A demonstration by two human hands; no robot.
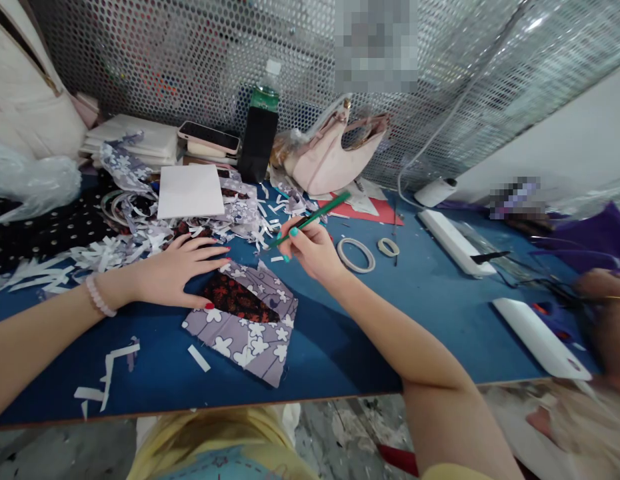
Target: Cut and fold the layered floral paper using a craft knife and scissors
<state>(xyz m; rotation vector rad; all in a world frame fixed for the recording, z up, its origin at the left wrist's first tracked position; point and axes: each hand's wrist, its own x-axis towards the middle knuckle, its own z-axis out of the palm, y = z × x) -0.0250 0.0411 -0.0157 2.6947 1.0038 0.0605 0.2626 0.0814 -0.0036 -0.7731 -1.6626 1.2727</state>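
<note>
My left hand point(183, 270) lies palm down with its fingers spread. Its thumb and fingertips rest on the upper left part of a patchwork fabric piece point(263, 353), which is grey-purple with white flowers around a dark patch with a red print. A slim green pencil point(324, 210) is pinched in my right hand point(313, 250), slanting with its lower end down to the left, above the fabric's upper edge. Just beyond my left hand, a white square card point(191, 191) sits on a heap of paper strips point(240, 227) and fabric scraps.
Two tape rolls point(357, 255) point(388, 247) lie right of my right hand. Behind stand a bottle with a black lower part point(259, 143) and a pink handbag point(335, 157). White power strips point(453, 243) and another person's blurred hand point(603, 287) are at the right.
</note>
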